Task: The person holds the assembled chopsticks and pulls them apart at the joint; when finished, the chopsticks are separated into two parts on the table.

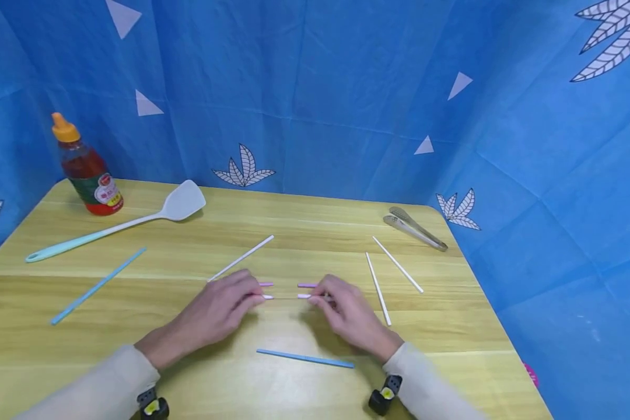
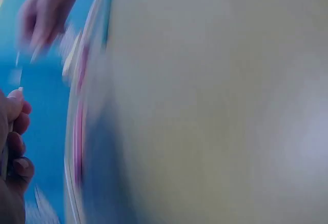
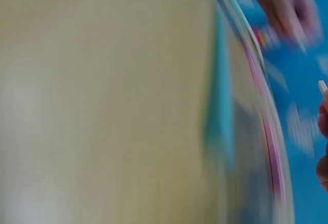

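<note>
Both grips are closed to a fingertip pinch: left hand [image 1: 221, 308] has a left white stick [image 1: 268, 297], right hand [image 1: 349, 312] a right white stick [image 1: 304, 296]. Short tips poke out, facing each other with a gap, over mid-worktop [image 1: 231, 385].

Handling, my guess: light, fairly stiff, thin enough to roll or snap if bent. Smooth-looking, so maybe slippery. Pinch near the end with thumb and finger; no need to squeeze hard.

Just behind the tips, two pink ends: left pink stick [image 1: 265, 284], right pink stick [image 1: 308, 285]. Near blue stick [image 1: 305, 358] lies on the person's side of the hands.

Head view hides most of the pink sticks behind the hands; left wrist view shows more of their length, apparently lying on the worktop, plus left fingers [image 2: 19, 144] curled in. Only head gives the clear layout: tongs [image 1: 416, 230] far right, spatula [image 1: 131, 221] far left. Wrist views are motion-blurred.
</note>
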Demonstrator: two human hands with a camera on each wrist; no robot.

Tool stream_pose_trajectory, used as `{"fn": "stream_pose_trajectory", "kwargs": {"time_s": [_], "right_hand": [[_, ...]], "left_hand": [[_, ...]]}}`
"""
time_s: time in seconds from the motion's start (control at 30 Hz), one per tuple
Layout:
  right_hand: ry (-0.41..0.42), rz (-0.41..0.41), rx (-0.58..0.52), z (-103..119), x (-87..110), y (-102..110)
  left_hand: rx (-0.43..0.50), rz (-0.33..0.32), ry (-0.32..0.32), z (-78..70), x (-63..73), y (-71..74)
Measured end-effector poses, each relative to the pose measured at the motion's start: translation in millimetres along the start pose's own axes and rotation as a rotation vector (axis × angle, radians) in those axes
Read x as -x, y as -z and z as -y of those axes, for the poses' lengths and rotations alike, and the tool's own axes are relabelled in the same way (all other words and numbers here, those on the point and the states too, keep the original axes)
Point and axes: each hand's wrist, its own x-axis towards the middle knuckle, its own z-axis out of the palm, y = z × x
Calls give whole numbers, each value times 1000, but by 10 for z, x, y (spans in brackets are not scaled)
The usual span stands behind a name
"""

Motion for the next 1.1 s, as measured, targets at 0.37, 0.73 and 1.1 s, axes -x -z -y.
{"fn": "stream_pose_trajectory", "kwargs": {"time_s": [0.37, 0.73, 1.1], "right_hand": [[-163, -26, 64, -358, 281, 377], [-155, 52, 33, -207, 107, 186], [-111, 119, 186, -93, 36, -7]], "left_hand": [[-94, 4, 217, 314, 203, 390], [-74, 87, 193, 249, 158, 290], [-115, 142, 122, 161, 64, 68]]}}
